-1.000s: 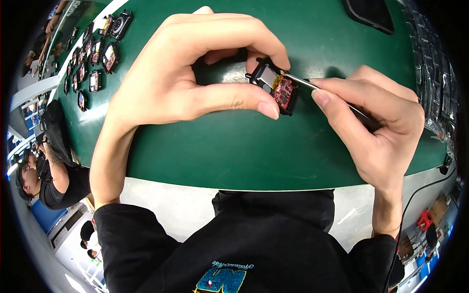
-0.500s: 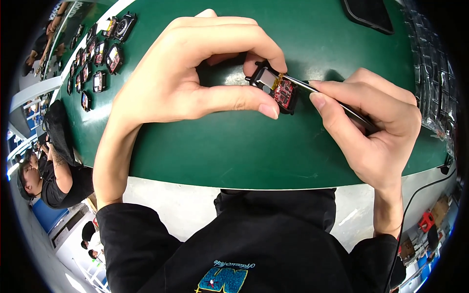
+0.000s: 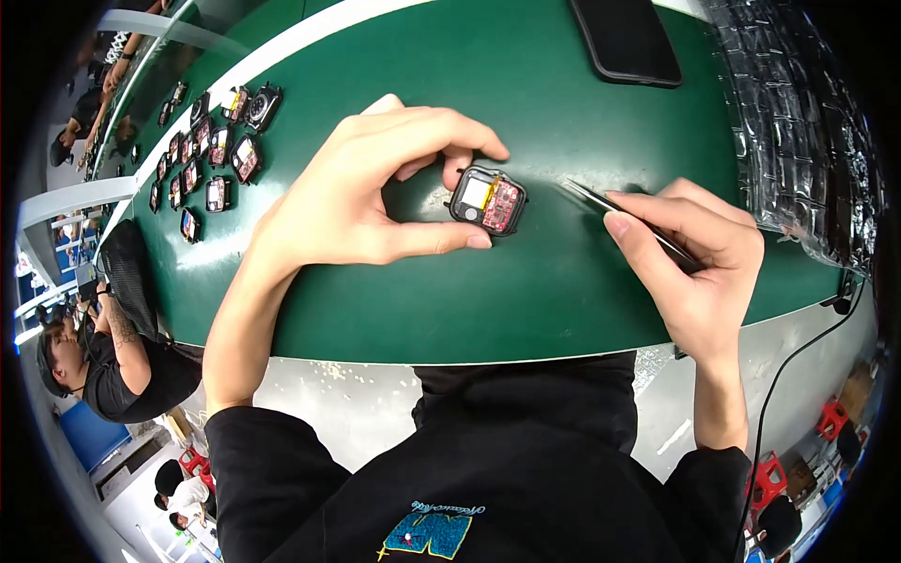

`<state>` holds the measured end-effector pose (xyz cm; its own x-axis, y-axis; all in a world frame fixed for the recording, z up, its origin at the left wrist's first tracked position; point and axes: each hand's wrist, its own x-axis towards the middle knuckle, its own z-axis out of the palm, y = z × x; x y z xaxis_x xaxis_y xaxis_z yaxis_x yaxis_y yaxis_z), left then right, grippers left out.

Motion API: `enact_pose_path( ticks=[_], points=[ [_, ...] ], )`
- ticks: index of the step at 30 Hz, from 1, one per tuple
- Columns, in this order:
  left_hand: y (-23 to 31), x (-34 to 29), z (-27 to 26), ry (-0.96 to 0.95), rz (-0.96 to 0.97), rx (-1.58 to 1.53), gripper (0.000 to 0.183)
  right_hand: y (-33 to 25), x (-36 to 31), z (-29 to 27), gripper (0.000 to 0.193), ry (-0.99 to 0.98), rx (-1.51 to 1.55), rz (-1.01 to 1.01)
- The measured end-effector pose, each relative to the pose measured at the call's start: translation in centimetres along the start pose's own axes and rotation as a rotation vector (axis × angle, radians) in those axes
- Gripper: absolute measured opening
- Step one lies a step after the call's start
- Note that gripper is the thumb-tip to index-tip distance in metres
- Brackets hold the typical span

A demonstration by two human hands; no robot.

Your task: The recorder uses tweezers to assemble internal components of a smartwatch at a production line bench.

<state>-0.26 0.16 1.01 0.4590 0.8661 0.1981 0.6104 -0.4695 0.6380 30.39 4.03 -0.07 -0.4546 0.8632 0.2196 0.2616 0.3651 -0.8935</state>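
Note:
Between the thumb and fingers of my left hand [image 3: 366, 192] is an open smartwatch case [image 3: 488, 202], black and squarish. Its inside faces up: a silvery-white battery, a strip of yellow tape and a red circuit board show in it. My right hand [image 3: 699, 253] pinches a pair of metal tweezers [image 3: 638, 225] like a pen. The tweezer tips point left toward the case and stand apart from it, over the green tabletop [image 3: 450, 310].
Several similar open watch cases [image 3: 218, 145] lie grouped at the table's left. A black phone-like slab [image 3: 627, 42] rests at the far right. Clear plastic packaging [image 3: 784, 122] covers the right edge. Another person [image 3: 122, 352] sits beyond the left edge; a black cable [image 3: 798, 375] hangs at the right.
The tweezers have drawn back from the watch case, which they touched before. The case now lies flatter and faces up more. The whole view has shifted somewhat.

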Motion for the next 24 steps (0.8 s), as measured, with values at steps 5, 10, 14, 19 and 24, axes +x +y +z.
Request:
enact_pose_path(
  ticks=[5,10,14,19,24],
  points=[
    [0.3,0.6,0.2,0.013,0.105,0.096,0.06,0.0,-1.2,-2.2,0.015,0.076,-0.001,0.035],
    [1.9,0.9,-0.3,0.074,-0.098,-0.03,0.052,0.8,-0.8,-2.1,0.014,0.098,0.201,-0.022],
    [3.9,4.2,-1.6,0.168,0.021,-0.108,0.055,1.2,-1.1,-1.8,0.016,0.085,0.312,-0.028],
    [13.1,15.9,-2.6,0.11,0.431,-0.03,0.059,1.6,-1.8,-1.5,0.016,0.15,0.314,-0.111],
    [16.8,28.8,2.2,-0.075,0.658,-0.06,0.048,1.0,-1.7,-1.9,0.015,0.121,0.329,-0.061]
  ],
)
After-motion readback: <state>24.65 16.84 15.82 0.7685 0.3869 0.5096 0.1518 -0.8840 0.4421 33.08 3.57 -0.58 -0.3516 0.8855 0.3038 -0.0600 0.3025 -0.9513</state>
